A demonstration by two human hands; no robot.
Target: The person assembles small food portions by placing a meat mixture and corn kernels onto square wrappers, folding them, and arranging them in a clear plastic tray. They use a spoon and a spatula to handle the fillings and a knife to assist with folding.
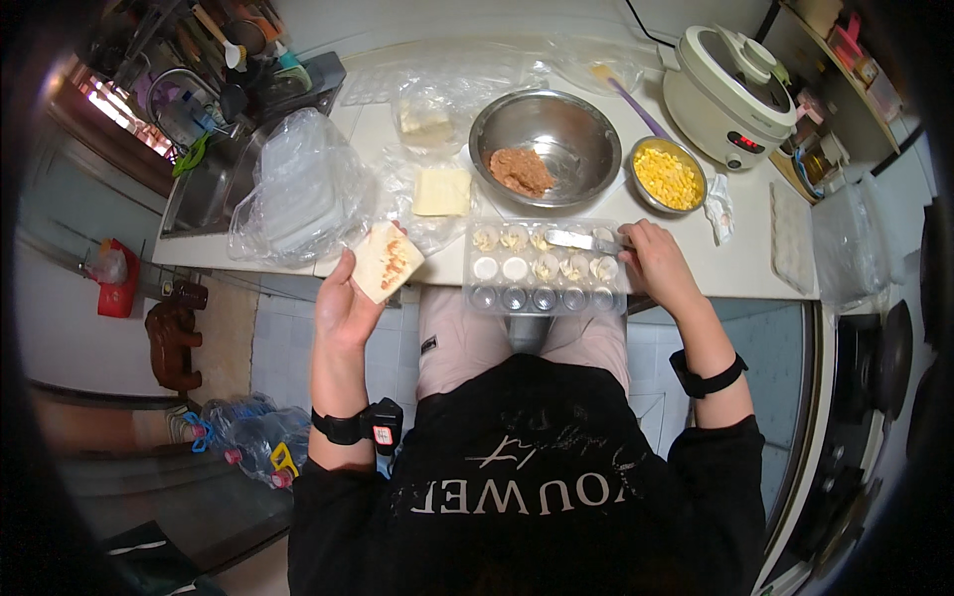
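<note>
My left hand (345, 303) holds a pale square dough wrapper (405, 260) near the counter's front edge, with an orange-brown smear of minced filling (395, 260) across it. The fingers of my right hand (660, 263) are closed round the end of a flat metal spreader (578, 241), its blade lying over a clear plastic tray (543, 300). Several cups in the tray hold small pale filled pieces; the front row looks empty. Behind it stands a large steel bowl (596, 129) with minced filling (521, 172) in it. More square wrappers (441, 193) lie left of the bowl.
A small bowl of yellow corn (666, 177) sits at the right, before a white electric cooker (728, 94). Crumpled plastic bags with containers (303, 189) cover the left counter beside the sink (214, 194). A white tray (792, 238) and a crumpled tissue (719, 209) lie at the right.
</note>
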